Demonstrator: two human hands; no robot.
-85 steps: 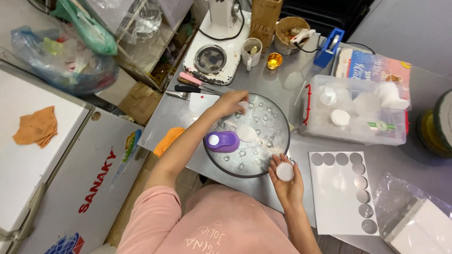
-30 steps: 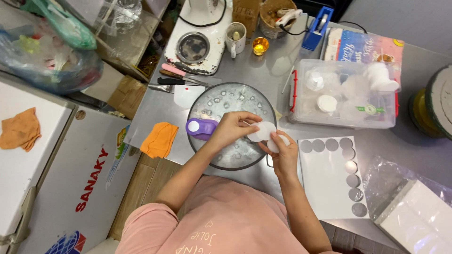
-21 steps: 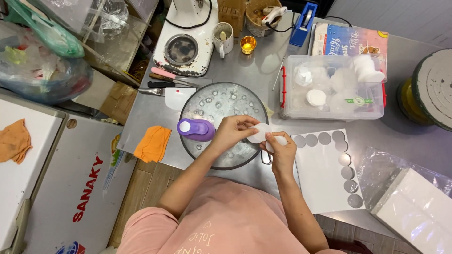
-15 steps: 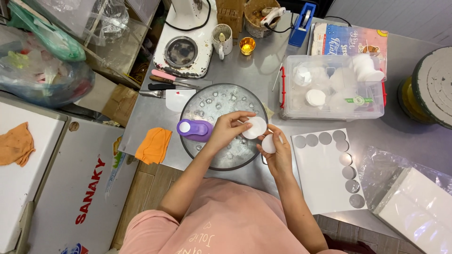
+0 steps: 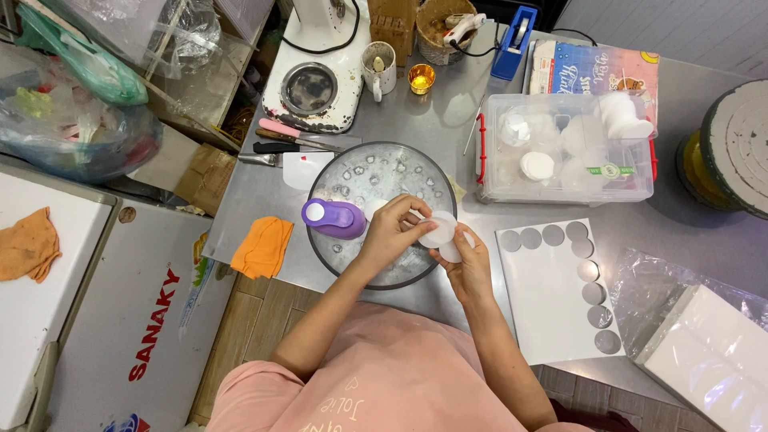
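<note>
Left hand [image 5: 394, 228] pinches a round white disc [image 5: 438, 229] by its left edge, fingers curled around it, over the right part of a round glass turntable [image 5: 352, 172]. Right hand [image 5: 468, 268] grips a second, smaller white round piece [image 5: 452, 251] just below and touching the first; its fingers are closed on it. The upper disc lies nearly flat, its face turned up toward the camera; being round, it shows no long axis. A purple bottle [image 5: 334, 218] lies on its side on the turntable just left of the left hand, cap pointing left. To the right sits a white sheet [image 5: 552, 320] carrying grey round stickers [image 5: 531, 238], and beyond it a clear plastic box [image 5: 564, 148].
</note>
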